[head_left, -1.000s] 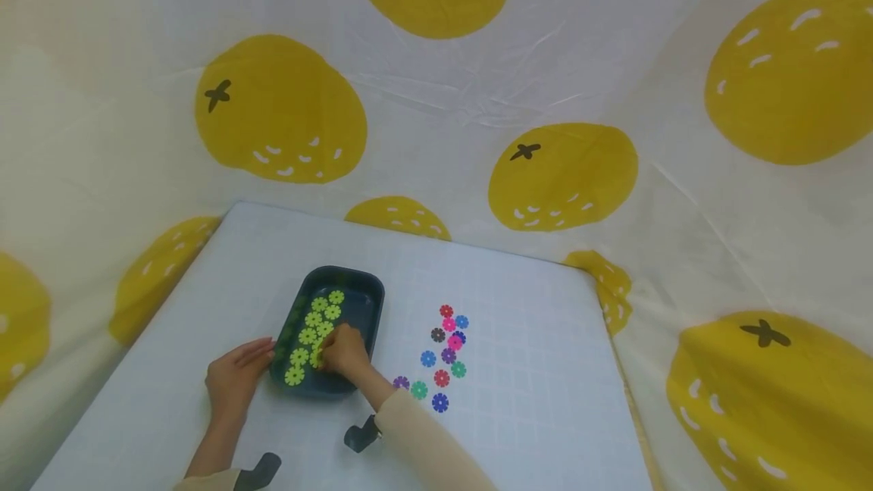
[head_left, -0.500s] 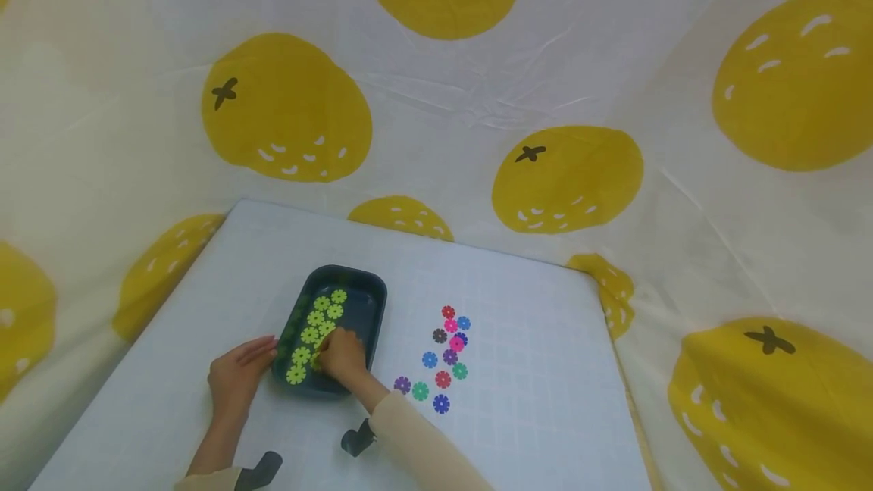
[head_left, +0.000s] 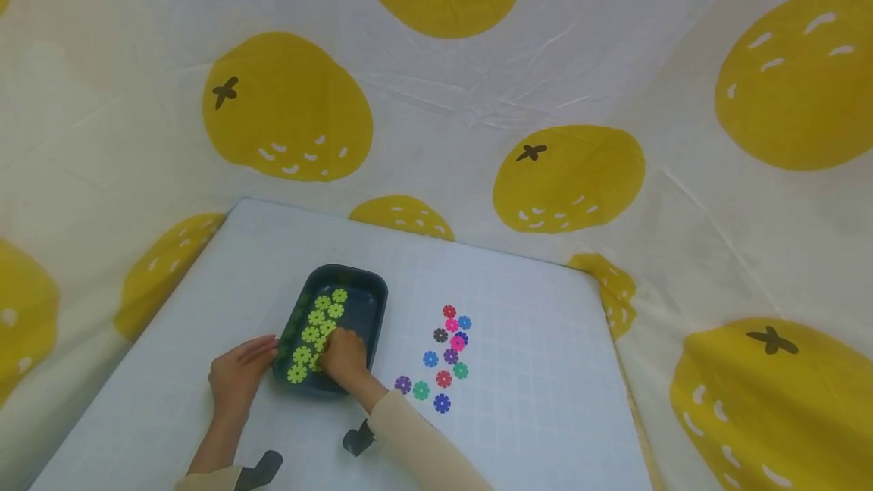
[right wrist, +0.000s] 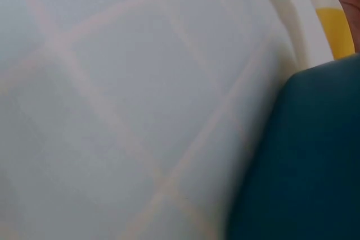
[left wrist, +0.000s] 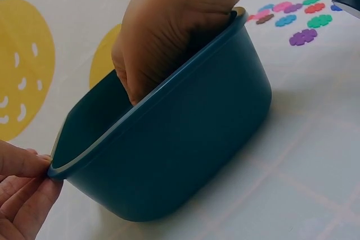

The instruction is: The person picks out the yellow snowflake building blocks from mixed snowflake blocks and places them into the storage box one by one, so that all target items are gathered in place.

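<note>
A dark teal plastic basin (head_left: 368,301) stands on the white table, with several yellow-green flower-shaped discs (head_left: 302,354) lying in rows along its left side. My left hand (head_left: 234,376) pinches the basin's near left rim between thumb and fingers, as the left wrist view shows. Inside the basin, my right hand (head_left: 344,358) reaches down with curled fingers onto a yellow-green flower disc at the lower end of the right-hand row. The basin wall and the hand itself mostly hide those fingertips. From the right wrist only the basin's outer wall (right wrist: 304,161) and tabletop show closely.
Right of the basin lie several loose flower discs in other colours, among them a red one (head_left: 444,379), a green one (head_left: 420,390) and a dark blue one (head_left: 442,403). A white cloth with yellow fruit prints (head_left: 569,176) hangs behind the table (head_left: 532,370).
The view has shifted slightly. My right hand stays at the same spot in the basin, its fingers moving only a little; the left hand keeps its hold on the rim.
</note>
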A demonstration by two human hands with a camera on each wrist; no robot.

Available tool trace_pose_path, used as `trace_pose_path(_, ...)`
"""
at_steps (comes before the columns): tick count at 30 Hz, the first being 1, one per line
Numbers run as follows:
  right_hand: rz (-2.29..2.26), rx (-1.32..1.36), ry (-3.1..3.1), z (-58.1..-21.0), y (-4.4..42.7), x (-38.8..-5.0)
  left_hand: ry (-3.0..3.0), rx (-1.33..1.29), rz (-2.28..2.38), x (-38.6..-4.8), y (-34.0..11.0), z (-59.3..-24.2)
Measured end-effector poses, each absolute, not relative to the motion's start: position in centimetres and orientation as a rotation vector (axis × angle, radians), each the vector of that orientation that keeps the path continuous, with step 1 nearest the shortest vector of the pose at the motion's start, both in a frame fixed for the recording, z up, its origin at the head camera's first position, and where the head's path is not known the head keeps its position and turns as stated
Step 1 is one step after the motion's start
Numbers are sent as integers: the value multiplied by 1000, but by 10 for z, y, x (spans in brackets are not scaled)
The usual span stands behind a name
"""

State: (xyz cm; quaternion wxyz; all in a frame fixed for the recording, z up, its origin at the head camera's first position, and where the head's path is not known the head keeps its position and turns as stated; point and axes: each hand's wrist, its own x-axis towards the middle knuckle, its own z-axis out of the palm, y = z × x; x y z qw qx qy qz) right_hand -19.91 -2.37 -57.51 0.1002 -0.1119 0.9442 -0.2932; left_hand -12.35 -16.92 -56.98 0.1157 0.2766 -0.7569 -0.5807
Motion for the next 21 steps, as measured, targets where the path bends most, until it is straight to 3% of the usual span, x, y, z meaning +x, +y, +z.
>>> trace_pose_path(13, -907, -314, 2798, -574, -18, -200, -2220, 801, -1707, -126, -168, -570)
trace_pose_path(21, -1344, -230, 2690, -551, 4, -215, -2318, 773, -1610, -123, -175, -572)
